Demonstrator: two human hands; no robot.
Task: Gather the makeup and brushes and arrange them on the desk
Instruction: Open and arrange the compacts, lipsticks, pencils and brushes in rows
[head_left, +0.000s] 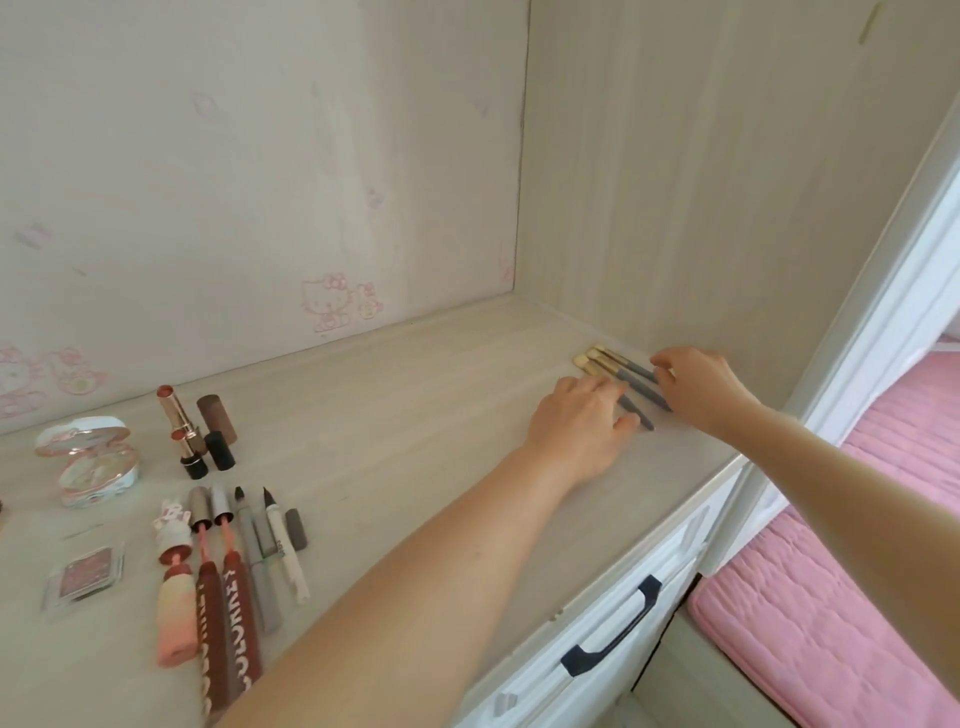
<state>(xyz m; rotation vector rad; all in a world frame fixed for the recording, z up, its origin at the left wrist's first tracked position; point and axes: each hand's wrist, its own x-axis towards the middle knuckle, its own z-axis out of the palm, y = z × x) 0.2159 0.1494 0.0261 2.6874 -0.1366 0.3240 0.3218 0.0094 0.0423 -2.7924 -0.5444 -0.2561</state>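
Brushes (605, 364): a small bunch with pale tips and dark handles, lying side by side on the worktop (395, 415) at its far right end, just beside the side panel (701, 208), tips pointing away to the left.
Left hand (579, 423): palm down, reaching in from the lower middle on a long bare forearm stretched diagonally over the worktop.
Left fingers (597, 387): straight and close together, laid flat across the middle of the brush handles, thumb out to the near side.
Right hand (698, 384): coming in from the right edge, wrist raised, knuckles arched over the handle ends.
Right fingers (660, 361): bent, tips down on the handles; pinching or only touching, cannot tell.
Other makeup: well apart on the left, set in rows: lipsticks (179, 415), an open floral compact (96, 457), lip gloss tubes (223, 587), liner pens (270, 540), a square eyeshadow pan (85, 571).
Below the worktop: a white drawer with a dark handle (613, 629).
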